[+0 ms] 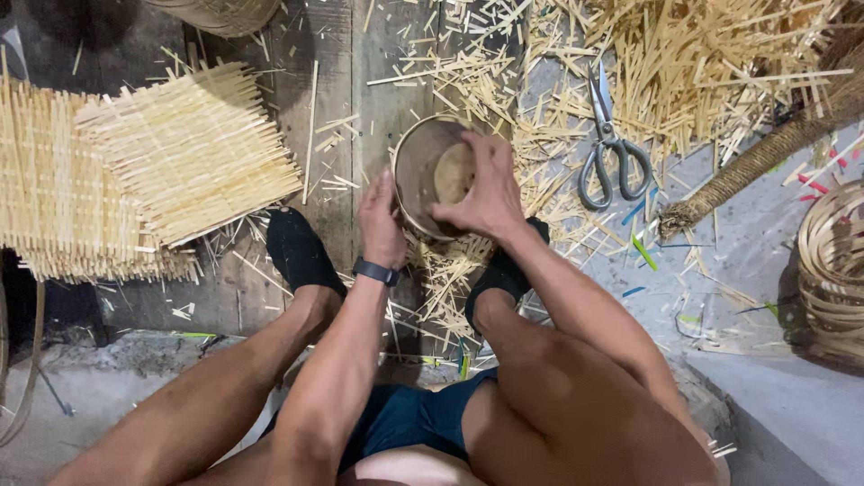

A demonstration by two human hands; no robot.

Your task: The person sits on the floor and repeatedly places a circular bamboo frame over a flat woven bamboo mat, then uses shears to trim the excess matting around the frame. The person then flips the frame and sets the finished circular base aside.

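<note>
A small round bamboo basket point(421, 171) with a thin rim is held between my feet, its mouth facing up toward me. My left hand point(382, 219) grips its near-left side from outside; a dark band is on that wrist. My right hand point(484, 187) covers the right part of the rim, fingers reaching over the edge into the basket. Bamboo offcuts lie on the floor under and around the basket.
Woven bamboo mats point(135, 166) are stacked at the left. Grey scissors point(610, 144) lie to the right among a heap of bamboo strips point(702, 63). A coiled bamboo ring bundle point(832, 270) stands at the far right, a rope-wrapped pole point(765, 157) beside it.
</note>
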